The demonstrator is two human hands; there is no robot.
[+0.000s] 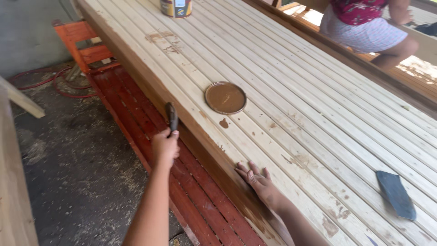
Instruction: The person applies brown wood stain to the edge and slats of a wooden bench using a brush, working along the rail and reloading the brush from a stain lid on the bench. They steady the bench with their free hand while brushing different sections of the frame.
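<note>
**Brush at the stained edge, other hand flat on the boards**

I see my left hand [165,146] at centre-left of the frame, clenched around the handle of a dark brush [171,116]. The brush points up and away from me, its tip lying just beside the brown-stained side edge [214,161] of the long slatted wooden panel [318,105]; I cannot tell whether the bristles actually touch the wood.

My right hand [256,177] sits lower centre, released and flat, fingers spread on the pale boards right at the panel's near edge, holding nothing.

Above my hands, near the middle of the frame, a round tin lid [226,97] lies face up on the boards, coated with brown stain, with a few brown drips beside it. At the top centre stands the paint can [176,7], cut off by the frame edge. At lower right a dark flat scraper-like piece [395,193] rests on the boards, well apart from both hands.

Below the panel on the left runs a red-brown slatted bench [136,114], with a red hose [59,86] coiled on the dusty floor at upper left. At upper right another person [368,23] sits on the far side.
</note>
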